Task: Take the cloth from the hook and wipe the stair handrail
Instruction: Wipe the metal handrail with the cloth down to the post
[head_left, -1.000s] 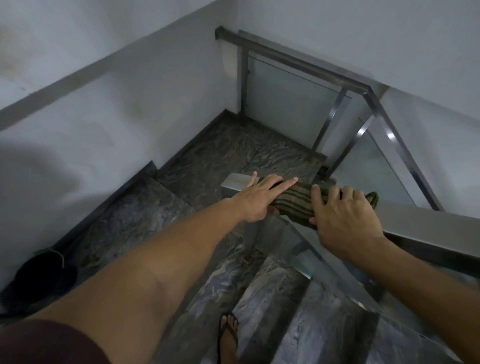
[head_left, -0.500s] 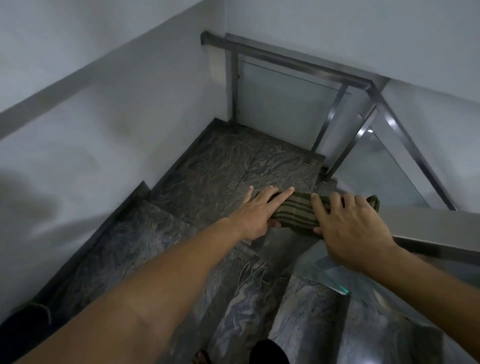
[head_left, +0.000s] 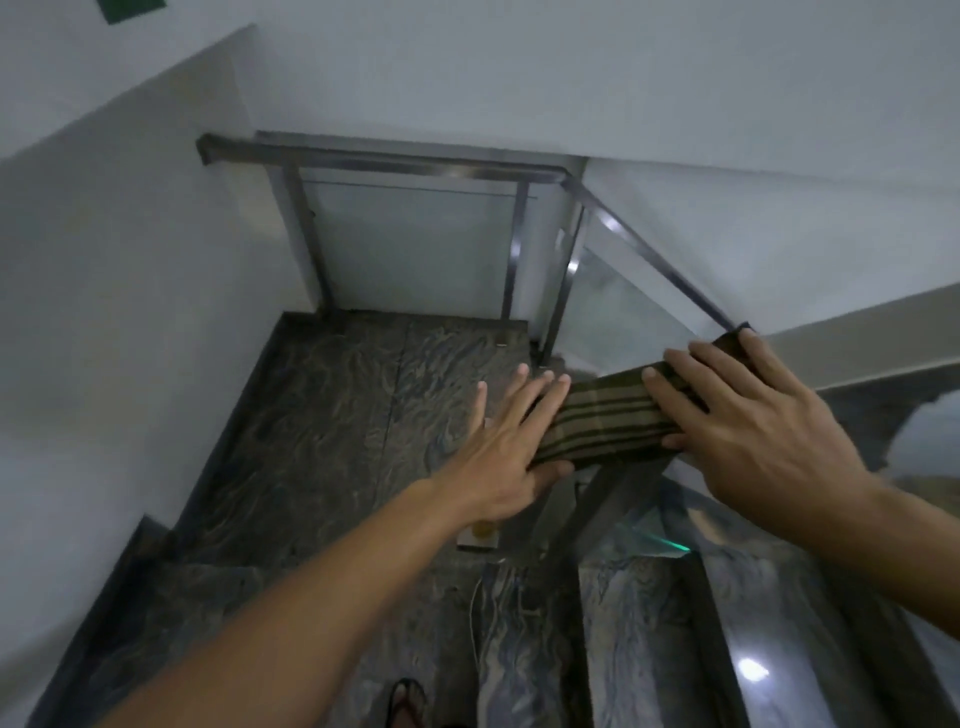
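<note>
Looking down at dark marble landing (head_left: 363, 415) below handrail (head_left: 857, 343). Pressing w/ both hands on top of handrail: left hand (head_left: 509, 447) at its lower end, fingers straight & splayed past it, thumb under cloth edge; right hand (head_left: 748, 431) just up-rail, fingers flat, gripping nothing. Striped cloth (head_left: 602, 421) draped over handrail between them. Vs 1 s ago: slid down-rail, no bare end showing now, so prob. this run nearly wiped. Can't see handrail tip under cloth; hook out of view; sandal (head_left: 405, 701) cut off, well below handrail.

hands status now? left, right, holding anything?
left hand: open, straight fingers against the cloth end.
right hand: open, pressing the cloth flat on the handrail.
</note>
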